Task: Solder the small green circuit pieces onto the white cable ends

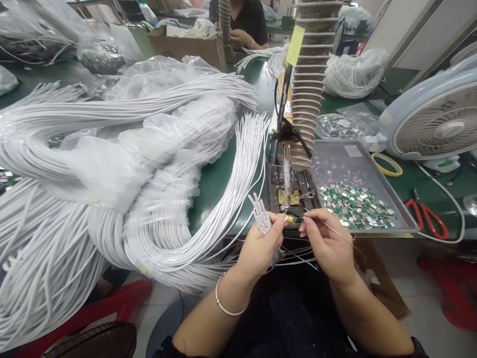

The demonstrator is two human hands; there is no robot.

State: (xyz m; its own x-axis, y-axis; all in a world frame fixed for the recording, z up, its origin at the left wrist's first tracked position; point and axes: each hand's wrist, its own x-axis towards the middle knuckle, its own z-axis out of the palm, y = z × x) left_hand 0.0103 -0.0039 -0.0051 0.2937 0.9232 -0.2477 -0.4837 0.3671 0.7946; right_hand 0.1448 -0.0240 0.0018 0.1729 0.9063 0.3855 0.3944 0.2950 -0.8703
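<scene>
My left hand point(263, 243) is closed around a small bundle of white cables point(262, 215), their cut ends pointing up. Its thumb and forefinger reach a small yellowish tip point(289, 219) at the bench edge. Facing it, my right hand point(330, 241) pinches a thin wire point(328, 224) that trails back over the hand. Just beyond both hands stands a soldering fixture point(286, 171) over a dark base with a yellow pad point(288, 197). Small green and silver connectors point(357, 206) lie heaped in a grey tray point(400, 216) to the right.
Large bundles of white cables point(149, 238), partly in plastic, cover the left. A ribbed duct point(307, 89) hangs behind the fixture. At the right are a fan point(439, 114), yellow tape point(386, 164) and red-handled pliers point(428, 219). A person point(242, 30) sits across the bench.
</scene>
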